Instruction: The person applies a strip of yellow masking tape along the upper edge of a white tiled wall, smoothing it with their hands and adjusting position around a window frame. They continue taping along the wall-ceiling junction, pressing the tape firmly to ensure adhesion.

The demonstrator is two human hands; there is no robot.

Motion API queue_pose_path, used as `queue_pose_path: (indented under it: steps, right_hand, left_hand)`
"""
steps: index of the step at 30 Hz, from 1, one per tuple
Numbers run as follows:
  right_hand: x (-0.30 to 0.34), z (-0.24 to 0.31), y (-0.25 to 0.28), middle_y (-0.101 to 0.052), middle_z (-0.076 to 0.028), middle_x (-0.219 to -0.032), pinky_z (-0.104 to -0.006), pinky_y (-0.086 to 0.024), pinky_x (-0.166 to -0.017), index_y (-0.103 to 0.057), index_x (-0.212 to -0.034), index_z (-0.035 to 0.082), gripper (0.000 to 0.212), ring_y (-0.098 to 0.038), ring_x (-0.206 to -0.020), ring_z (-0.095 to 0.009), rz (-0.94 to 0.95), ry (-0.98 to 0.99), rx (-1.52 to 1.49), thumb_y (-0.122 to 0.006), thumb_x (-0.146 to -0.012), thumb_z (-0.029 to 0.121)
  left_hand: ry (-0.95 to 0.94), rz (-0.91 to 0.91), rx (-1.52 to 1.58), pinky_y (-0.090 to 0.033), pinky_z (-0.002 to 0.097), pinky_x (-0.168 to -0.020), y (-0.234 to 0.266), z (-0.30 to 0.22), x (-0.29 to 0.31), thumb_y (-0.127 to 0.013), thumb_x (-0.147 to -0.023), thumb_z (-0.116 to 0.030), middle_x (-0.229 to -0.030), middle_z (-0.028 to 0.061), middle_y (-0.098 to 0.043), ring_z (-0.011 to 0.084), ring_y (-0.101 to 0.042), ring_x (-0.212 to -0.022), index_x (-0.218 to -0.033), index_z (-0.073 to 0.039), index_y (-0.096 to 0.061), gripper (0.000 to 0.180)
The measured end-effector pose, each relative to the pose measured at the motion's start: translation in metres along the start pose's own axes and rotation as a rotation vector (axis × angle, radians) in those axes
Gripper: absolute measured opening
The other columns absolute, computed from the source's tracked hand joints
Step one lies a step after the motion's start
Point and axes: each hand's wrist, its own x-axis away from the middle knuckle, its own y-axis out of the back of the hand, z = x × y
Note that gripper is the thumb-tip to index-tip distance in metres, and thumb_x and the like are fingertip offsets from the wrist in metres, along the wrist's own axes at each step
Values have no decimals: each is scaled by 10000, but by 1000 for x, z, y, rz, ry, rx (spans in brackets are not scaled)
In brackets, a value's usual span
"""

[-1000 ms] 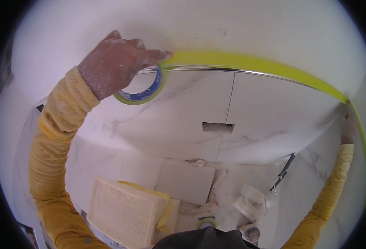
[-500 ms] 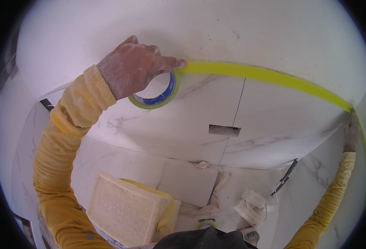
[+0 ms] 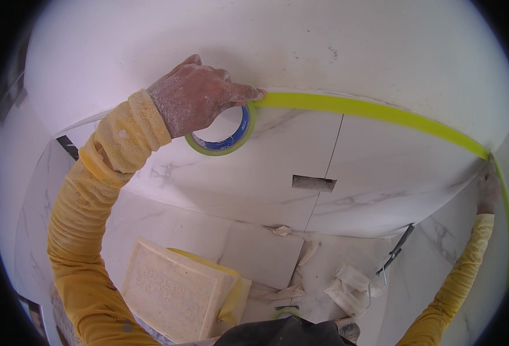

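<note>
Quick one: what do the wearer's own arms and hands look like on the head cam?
Left hand: bare, pale dust over its back. Right hand: bare too; too small to judge dust. Left sleeve: long, mustard yellow, wrinkled, paler and dusty at the bunched cuff, small greyish mark low down. Right sleeve: matching yellow, paler at the cuff.

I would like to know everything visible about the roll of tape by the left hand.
The roll of tape is an open ring: a thin yellow-green rim around a blue core, card by its look, with pale print. It hangs below the left hand, which holds it and covers its upper left part; the grip is hidden. At its upper right, a bright yellow strip begins and runs toward the right hand.
</note>
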Motion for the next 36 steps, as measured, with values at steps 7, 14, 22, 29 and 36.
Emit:
queue_pose_path:
  steps: [7,14,22,29,36]
  right_hand:
    - [1,-2,0,-614,-235,-851,-408,-488,-716,-440,-1494,172,645,-546,-657,-267,-20,21,21,-541,-869,44]
    - [-2,-6,-2,-656,-241,-1111,-457,-496,-787,-415,-1500,222,621,-645,-852,-391,80,-51,31,-540,-902,109]
    - [1,-4,-4,-567,-210,-786,-413,-480,-697,-440,-1492,197,665,-541,-644,-260,-21,1,56,-577,-861,36]
    - [2,6,4,-523,-175,-739,-417,-478,-691,-442,-1491,189,669,-526,-632,-254,52,-55,49,-572,-855,32]
    - [1,-5,-2,-530,-153,-716,-438,-457,-661,-418,-1506,214,642,-518,-621,-280,75,-36,43,-540,-885,105]
  left_hand:
    - [-86,-156,-39,-398,325,-749,-6,5,4,-584,-975,-214,-668,17,-561,173,-511,-622,-1276,-268,-661,315]
    - [-3,-59,3,-445,353,-794,3,5,0,-564,-991,-242,-742,68,-613,196,-595,-710,-1285,-282,-660,312]
    - [-58,-143,-12,-414,330,-740,-5,4,1,-624,-945,-222,-627,23,-546,181,-488,-575,-1257,-261,-679,320]
    - [-68,-143,-25,-421,331,-746,-6,5,-1,-627,-942,-227,-628,23,-558,178,-496,-572,-1264,-266,-675,328]
    - [-65,-113,-14,-422,330,-758,-5,5,-3,-623,-946,-223,-649,19,-581,178,-515,-590,-1268,-267,-670,329]
